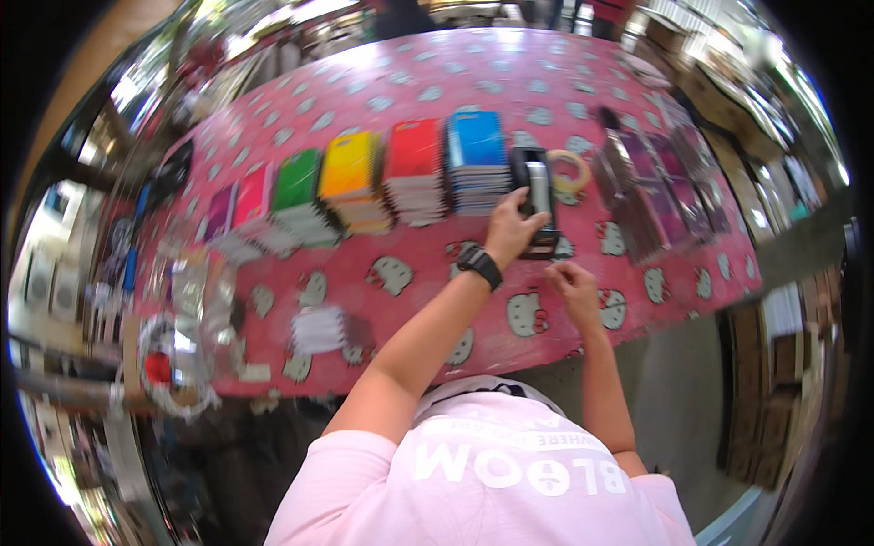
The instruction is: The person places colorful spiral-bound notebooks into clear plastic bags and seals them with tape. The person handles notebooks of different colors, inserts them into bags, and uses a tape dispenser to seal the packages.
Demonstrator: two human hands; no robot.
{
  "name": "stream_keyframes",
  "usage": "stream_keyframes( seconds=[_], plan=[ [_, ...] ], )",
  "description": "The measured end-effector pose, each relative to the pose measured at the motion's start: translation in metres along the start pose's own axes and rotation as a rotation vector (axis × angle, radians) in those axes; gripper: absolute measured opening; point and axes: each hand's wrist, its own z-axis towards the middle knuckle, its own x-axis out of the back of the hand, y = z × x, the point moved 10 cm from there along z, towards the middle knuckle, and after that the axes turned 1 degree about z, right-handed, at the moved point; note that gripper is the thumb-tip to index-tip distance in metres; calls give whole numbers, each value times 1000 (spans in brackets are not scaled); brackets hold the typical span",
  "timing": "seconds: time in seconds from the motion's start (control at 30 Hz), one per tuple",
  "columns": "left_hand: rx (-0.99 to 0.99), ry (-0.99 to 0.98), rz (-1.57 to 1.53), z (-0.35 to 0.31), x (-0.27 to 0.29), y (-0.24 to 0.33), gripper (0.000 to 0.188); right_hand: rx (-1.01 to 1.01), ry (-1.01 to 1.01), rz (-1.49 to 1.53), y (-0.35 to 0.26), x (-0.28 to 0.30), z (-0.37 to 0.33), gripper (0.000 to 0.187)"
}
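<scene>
My left hand [513,227], with a black watch on its wrist, rests on a black tape dispenser [549,238], fingers and thumb bent over its near part. Just to the right and nearer, my right hand [575,286] is raised with its fingertips pinched together; what they hold, if anything, is too small to make out. A roll of pale tape [584,171] lies beside the dispenser. Left of it stands a stack of blue spiral notebooks [477,141], then red [413,150], yellow [348,162] and green ones [297,175].
Pink [252,198] and purple notebooks [221,211] end the row at left. A small white stack [319,329] lies near the front edge. Clear-wrapped purple packs [657,196] stand at right. Crumpled clear plastic [196,300] covers the left end of the patterned pink table [410,341]. Cardboard boxes [760,409] stand beyond the right edge.
</scene>
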Motion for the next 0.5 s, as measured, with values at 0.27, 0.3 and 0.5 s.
stream_keyframes(
  seconds=[0.27, 0.3, 0.5],
  plan=[
    [-365, 211, 345, -105, 228, 161, 34, 132, -621, 491, -84, -125, -17, 10],
    [-271, 264, 371, -121, 265, 155, 35, 164, -687, 487, -98, -146, -22, 10],
    [24, 97, 823, -156, 323, 129, 42, 286, -977, 470, -166, -227, -46, 12]
  ],
)
